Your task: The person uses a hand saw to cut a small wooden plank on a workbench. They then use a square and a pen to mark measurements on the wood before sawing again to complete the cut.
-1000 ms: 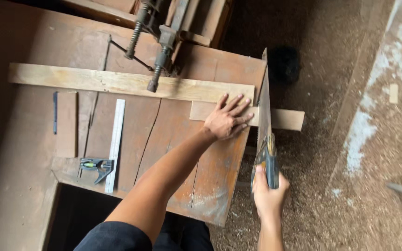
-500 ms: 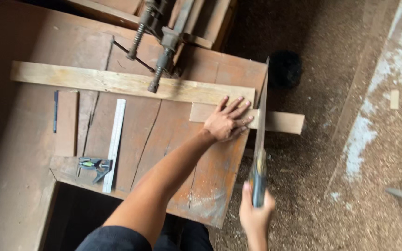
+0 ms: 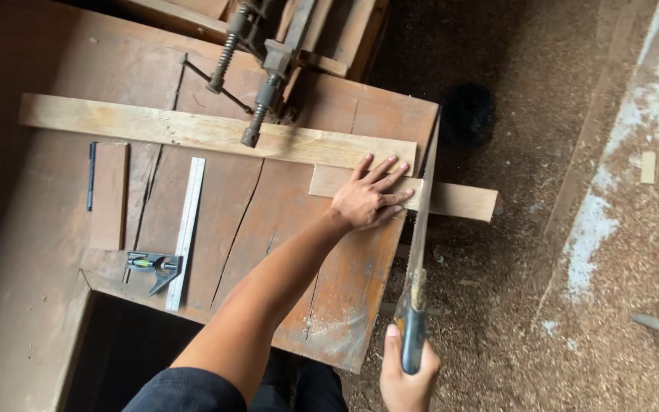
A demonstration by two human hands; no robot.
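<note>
One short wooden board [image 3: 451,200] lies on the worn brown table [image 3: 345,290], its end sticking out past the edge. The left hand [image 3: 368,198] presses flat on it with fingers spread, grasping nothing. The right hand [image 3: 409,374] is clenched around the handle of a handsaw [image 3: 419,244], whose blade crosses the board just beside the table edge. Further left lie a longer plank [image 3: 154,126] and a combination square [image 3: 177,244].

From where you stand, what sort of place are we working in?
Most likely a woodworking shop. A worn wooden workbench carries a clamp and a metal square, the right hand holds a handsaw, and sawdust covers the floor.
</note>
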